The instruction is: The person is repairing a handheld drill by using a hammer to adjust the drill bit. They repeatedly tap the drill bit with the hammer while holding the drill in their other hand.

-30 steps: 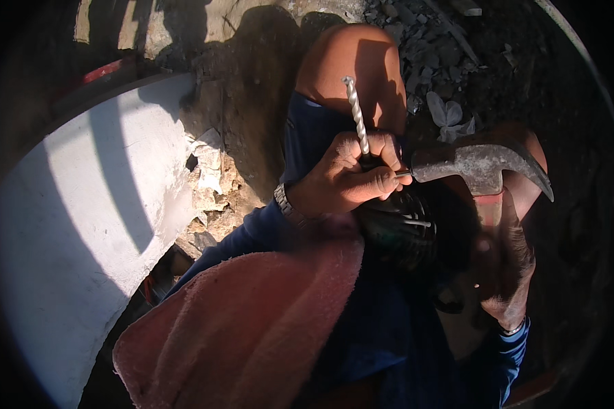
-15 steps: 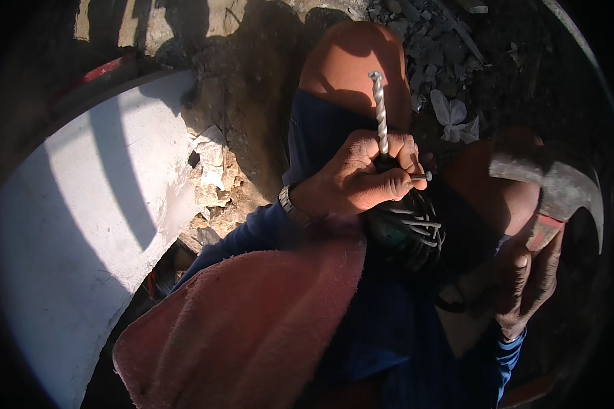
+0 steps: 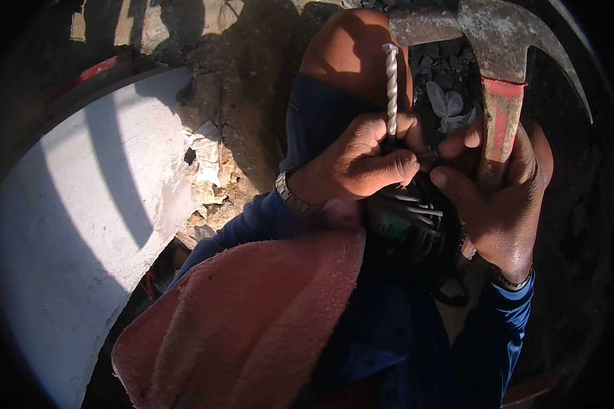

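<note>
My left hand (image 3: 372,163) is closed around the dark lower end of a spiral masonry drill bit (image 3: 391,88), which points up in front of my knee. What its thumb and forefinger pinch is hardly visible now. In my right hand (image 3: 508,204) is a claw hammer (image 3: 502,102), gripped by its worn red handle with the steel head uppermost. The right thumb and fingertips are close to the left fingertips; whether they touch I cannot tell. Below the left hand are several grey, cable-like strands (image 3: 416,208) over a dark green object, mostly in shadow.
A pink towel (image 3: 245,320) hangs down in front of me at lower left. To the left stands a large white panel (image 3: 82,198) with a rough broken edge. Grey rubble (image 3: 447,61) and a crumpled clear plastic piece (image 3: 446,102) lie beyond my hands.
My right hand has brought the hammer up and left, beside my left hand. The left hand and drill bit shifted slightly up and right. The nail seen in the left pinch is now largely hidden.
</note>
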Tool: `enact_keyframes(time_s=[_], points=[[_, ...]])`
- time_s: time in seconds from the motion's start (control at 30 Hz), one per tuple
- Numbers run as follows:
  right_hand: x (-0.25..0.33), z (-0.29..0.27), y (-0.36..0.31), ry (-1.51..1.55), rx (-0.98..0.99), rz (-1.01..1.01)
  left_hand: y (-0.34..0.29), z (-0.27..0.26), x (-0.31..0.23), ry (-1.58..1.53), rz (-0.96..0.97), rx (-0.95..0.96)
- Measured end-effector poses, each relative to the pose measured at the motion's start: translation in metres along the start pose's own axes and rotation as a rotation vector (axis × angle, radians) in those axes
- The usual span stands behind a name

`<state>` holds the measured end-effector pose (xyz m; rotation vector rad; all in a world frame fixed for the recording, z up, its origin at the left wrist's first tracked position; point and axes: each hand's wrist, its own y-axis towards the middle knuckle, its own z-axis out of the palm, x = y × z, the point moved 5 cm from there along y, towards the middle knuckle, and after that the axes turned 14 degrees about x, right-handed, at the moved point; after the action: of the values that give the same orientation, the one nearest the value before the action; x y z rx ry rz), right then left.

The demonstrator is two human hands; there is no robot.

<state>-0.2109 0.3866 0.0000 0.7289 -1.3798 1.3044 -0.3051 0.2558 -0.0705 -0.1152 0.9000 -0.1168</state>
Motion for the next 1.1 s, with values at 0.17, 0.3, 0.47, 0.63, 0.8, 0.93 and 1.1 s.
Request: enact_keyframes(time_s=[0.17,0.3,0.47,0.63,0.8,0.93,1.1], points=[[-0.006,0.002,0.005,0.052,-0.034,0.023,0.001,0.001,0.0,-0.009,-0.024,0.051],[-0.007,-0.004,0.005,0.073,-0.096,0.129,0.007,0.006,0.004,-0.06,0.155,0.074],[-0.011,-0.014,0.0,-0.002,-0.173,0.177,0.0,0.006,0.008,-0.066,0.111,-0.274],[-0.013,-0.014,0.005,0.221,-0.146,0.097,0.001,0.005,0.0,0.05,0.142,-0.243],[-0.008,-0.018,0.008,0.242,-0.125,-0.028,0.001,0.005,-0.005,-0.022,0.266,-0.073],[-0.007,-0.018,0.005,0.202,-0.136,-0.024,0.007,0.004,-0.007,-0.084,0.305,0.007],[-0.005,-0.023,0.003,0.106,-0.099,0.055,0.004,0.009,-0.007,0.293,0.265,-0.271]])
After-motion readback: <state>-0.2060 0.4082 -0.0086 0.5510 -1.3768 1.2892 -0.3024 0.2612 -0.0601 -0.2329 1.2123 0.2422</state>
